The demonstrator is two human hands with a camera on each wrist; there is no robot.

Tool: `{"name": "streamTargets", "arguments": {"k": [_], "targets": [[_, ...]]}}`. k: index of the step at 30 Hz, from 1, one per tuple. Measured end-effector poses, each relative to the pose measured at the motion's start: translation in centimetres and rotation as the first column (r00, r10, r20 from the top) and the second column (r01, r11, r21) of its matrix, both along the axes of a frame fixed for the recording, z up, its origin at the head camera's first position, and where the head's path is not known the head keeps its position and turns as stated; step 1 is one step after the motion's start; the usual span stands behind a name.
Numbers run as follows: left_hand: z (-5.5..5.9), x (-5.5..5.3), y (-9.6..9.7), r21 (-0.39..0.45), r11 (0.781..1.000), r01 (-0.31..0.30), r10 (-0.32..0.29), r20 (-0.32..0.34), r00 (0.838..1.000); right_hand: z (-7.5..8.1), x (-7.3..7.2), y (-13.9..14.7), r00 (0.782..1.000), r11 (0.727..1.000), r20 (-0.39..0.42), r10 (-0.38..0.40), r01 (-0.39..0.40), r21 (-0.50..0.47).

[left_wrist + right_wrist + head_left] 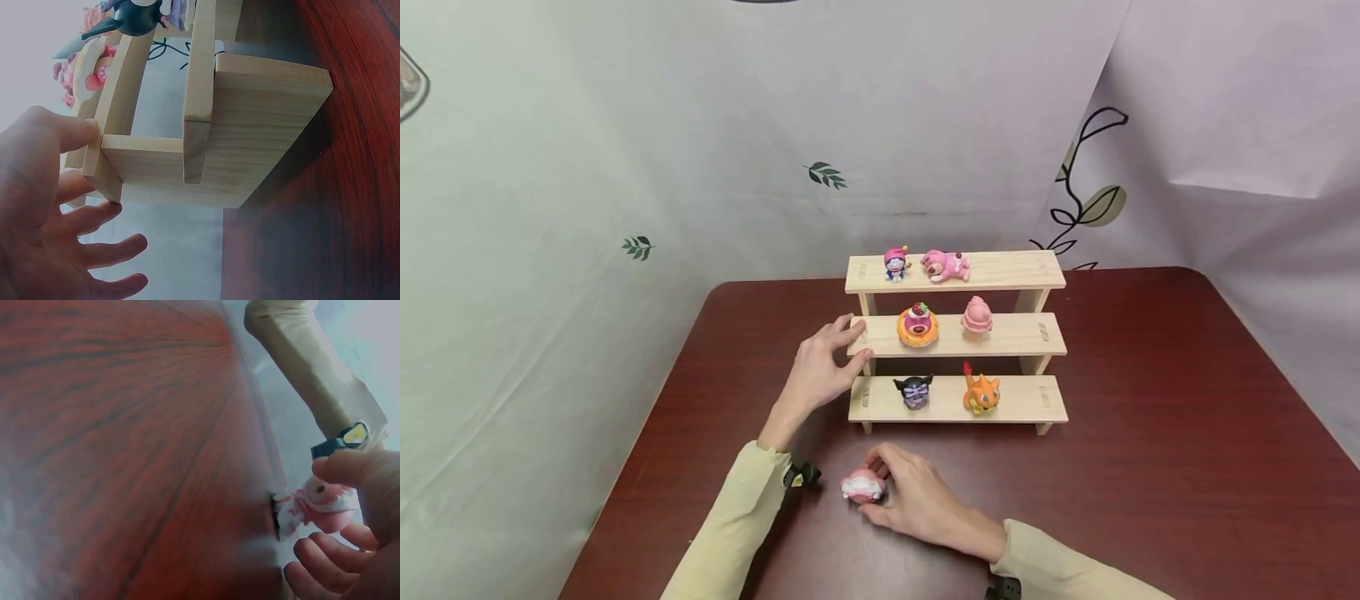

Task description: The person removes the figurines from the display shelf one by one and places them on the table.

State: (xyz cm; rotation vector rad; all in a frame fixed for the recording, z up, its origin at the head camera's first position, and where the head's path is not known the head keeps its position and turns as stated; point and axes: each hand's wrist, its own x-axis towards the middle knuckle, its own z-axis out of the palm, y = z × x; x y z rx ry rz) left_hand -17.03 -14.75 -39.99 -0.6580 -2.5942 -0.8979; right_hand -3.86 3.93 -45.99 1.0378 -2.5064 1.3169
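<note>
My left hand (822, 371) grips the left end of the middle tier of a wooden three-tier display stand (1015, 335); in the left wrist view its thumb and forefinger straddle the board's end. On the table before the stand, my right hand (917, 497) holds a small pink-and-white figurine (862, 485) between thumb and fingers. The right wrist view shows the figurine (325, 503) with a dark round eye and a white lower part low over the tabletop. Part of it is hidden by the fingers.
On the top tier are a blue-and-pink figurine (895, 264) and a lying pink bear (946, 265). The middle bears a doughnut-ring figurine (917, 327) and a pink ice-cream-shaped one (977, 317). Below sit a black-and-purple figurine (914, 392) and an orange one (982, 393). Patterned cloth (925, 125) hangs behind.
</note>
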Motion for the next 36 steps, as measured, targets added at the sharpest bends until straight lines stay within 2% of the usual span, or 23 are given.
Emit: {"name": "streamTargets", "arguments": {"k": [8,18,25,28,36], "targets": [[0.1,0.0,0.1,-0.006,1.000,-0.006,0.007,0.021,1.000,0.9,-0.5,1.2,0.996,0.999,-0.076,-0.038,0.036,-0.029],[0.2,0.0,0.0,-0.004,1.000,-0.001,0.001,-0.014,1.000,2.3,-0.6,2.7,0.996,0.998,-0.062,-0.062,0.060,-0.037],[-0.2,0.0,0.0,-0.007,1.000,0.004,-0.004,-0.016,1.000,4.4,-1.2,4.7,0.996,0.994,-0.081,0.044,-0.052,-0.098],[-0.2,0.0,-0.1,-0.004,1.000,0.005,-0.005,-0.028,1.000,5.6,-1.6,5.6,0.993,0.990,-0.101,0.066,-0.078,-0.117],[-0.2,-0.1,0.0,0.009,1.000,0.017,-0.017,-0.041,0.999,8.0,-3.0,7.5,0.990,0.987,-0.143,0.015,-0.037,-0.154]]}}
